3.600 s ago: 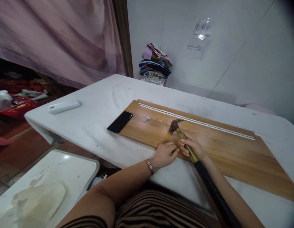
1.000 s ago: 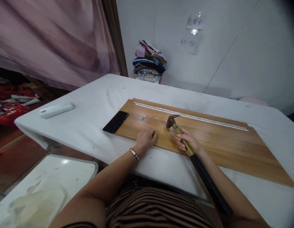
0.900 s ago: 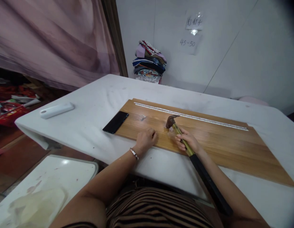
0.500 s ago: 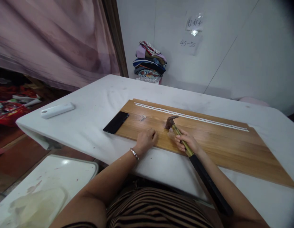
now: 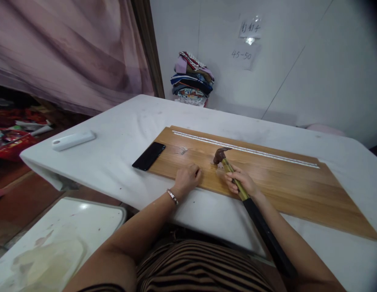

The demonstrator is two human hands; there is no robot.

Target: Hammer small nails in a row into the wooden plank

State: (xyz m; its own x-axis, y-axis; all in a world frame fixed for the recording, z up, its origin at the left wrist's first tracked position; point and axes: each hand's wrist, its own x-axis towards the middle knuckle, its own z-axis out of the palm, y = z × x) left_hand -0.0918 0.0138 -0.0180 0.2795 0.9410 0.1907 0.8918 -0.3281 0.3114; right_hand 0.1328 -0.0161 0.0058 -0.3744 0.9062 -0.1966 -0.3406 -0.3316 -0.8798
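A long wooden board (image 5: pixel 285 184) lies across a white table (image 5: pixel 121 134). My right hand (image 5: pixel 241 181) is closed around a hammer (image 5: pixel 233 178) high on its handle, near the head. The rusty head (image 5: pixel 220 155) rests on the board's near part. My left hand (image 5: pixel 188 177) lies on the board's near edge with its fingers curled loosely, nothing visible in it. A small heap of nails (image 5: pixel 181 151) sits on the board beyond my left hand. A pale strip (image 5: pixel 246 149) runs along the board's far edge.
A black phone (image 5: pixel 148 155) lies at the board's left end. A white oblong object (image 5: pixel 73 140) sits near the table's left corner. Folded clothes (image 5: pixel 192 79) are stacked against the wall. A white stool or tray (image 5: pixel 54 239) stands below left.
Since 3.6 s ago my left hand has moved left, away from the hammer, and now rests on the board's edge. In the last second the hammer head shifted only slightly.
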